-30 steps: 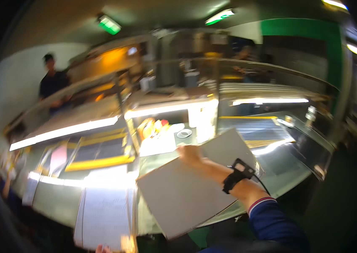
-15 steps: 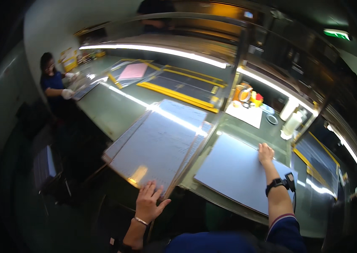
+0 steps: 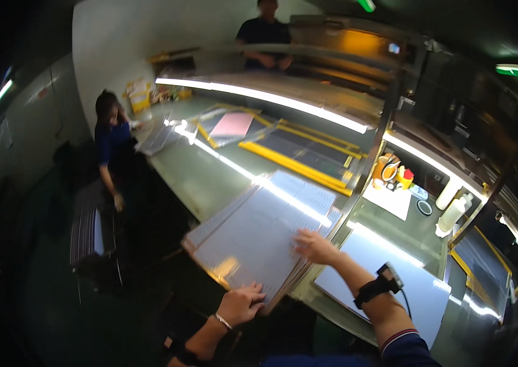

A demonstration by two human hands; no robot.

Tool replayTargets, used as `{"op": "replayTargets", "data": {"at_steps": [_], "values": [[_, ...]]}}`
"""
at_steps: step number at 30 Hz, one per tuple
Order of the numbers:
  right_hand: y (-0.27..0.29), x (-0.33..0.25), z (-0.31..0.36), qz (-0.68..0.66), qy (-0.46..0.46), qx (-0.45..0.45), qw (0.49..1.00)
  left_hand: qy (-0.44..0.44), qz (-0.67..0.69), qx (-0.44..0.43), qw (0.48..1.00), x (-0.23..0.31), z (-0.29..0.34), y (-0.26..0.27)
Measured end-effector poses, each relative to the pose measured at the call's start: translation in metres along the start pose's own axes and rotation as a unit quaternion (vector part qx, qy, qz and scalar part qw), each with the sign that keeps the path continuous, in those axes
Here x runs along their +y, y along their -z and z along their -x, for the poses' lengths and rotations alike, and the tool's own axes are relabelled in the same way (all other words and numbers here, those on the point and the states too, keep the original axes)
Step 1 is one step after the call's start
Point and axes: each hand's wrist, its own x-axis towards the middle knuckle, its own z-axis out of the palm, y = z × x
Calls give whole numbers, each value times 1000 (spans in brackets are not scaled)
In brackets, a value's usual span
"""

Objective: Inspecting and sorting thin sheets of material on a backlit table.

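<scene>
The right hand (image 3: 315,246) has left the plain board (image 3: 372,257) it was resting on half a second ago and gone left, its fingers now over the right side of the sheet stack (image 3: 259,226). The left hand (image 3: 243,304) has turned, fingers pointing right at the stack's near corner. Far left, I see the co-worker (image 3: 114,134), whose hands were both out by the table (image 3: 185,183), has dropped one arm and raised the other hand to the head.

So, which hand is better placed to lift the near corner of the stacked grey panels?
Probably the left hand: it sits at the near edge of the stacked grey panels, close to that corner. The right hand is farther up, over their right side.
</scene>
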Motion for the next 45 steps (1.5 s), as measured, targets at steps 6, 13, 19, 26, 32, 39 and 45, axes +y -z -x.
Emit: {"op": "replayTargets", "data": {"at_steps": [6,13,19,26,32,39,45], "values": [[4,-28,2,-17,-74,9,997,-95,-60,-2,994,11,8,15],[6,-30,5,-35,-99,-16,994,-163,-120,-88,975,5,3,19],[21,-31,8,-53,-107,-39,992,-298,-156,20,941,-19,12,-5],[27,-33,6,-49,-104,-61,991,-221,-62,-22,973,-7,10,11],[29,-41,5,-62,-100,-74,990,-139,-75,-169,973,-5,2,14],[35,-47,3,-56,-118,-55,990,-85,-21,-213,973,2,-2,22],[39,-48,3,-59,-120,-56,989,-196,-47,-101,974,-7,9,11]]}}
